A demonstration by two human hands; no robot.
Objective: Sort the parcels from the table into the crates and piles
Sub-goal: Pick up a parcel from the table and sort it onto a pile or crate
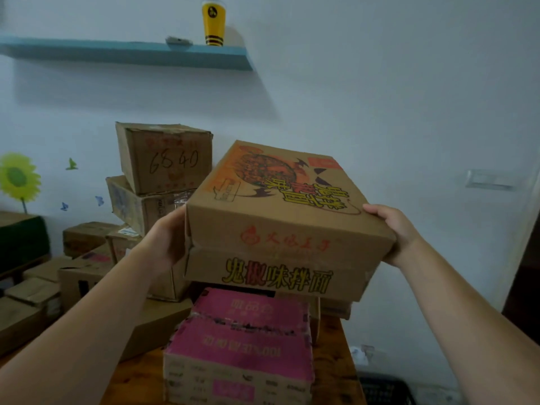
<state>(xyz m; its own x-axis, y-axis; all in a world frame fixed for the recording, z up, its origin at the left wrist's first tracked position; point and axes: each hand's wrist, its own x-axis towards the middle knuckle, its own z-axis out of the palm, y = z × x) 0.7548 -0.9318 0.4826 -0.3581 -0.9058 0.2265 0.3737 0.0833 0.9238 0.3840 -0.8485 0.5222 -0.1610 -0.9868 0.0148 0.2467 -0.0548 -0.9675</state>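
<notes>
A flat brown noodle carton (280, 206) with orange and yellow print is tilted up between my hands. My left hand (165, 239) grips its left side and my right hand (394, 232) grips its right near corner. Its lower edge meets a second, similar carton (271, 277) with yellow lettering. Beneath that lies a pink-topped box (242, 343) on the wooden table (333, 375).
A stack of brown parcels (163, 159), one marked 6840, leans at the left against the wall. More cartons (84, 273) crowd the lower left. A black crate (385, 390) sits on the floor at the right. A blue shelf (131, 52) carries a yellow glass.
</notes>
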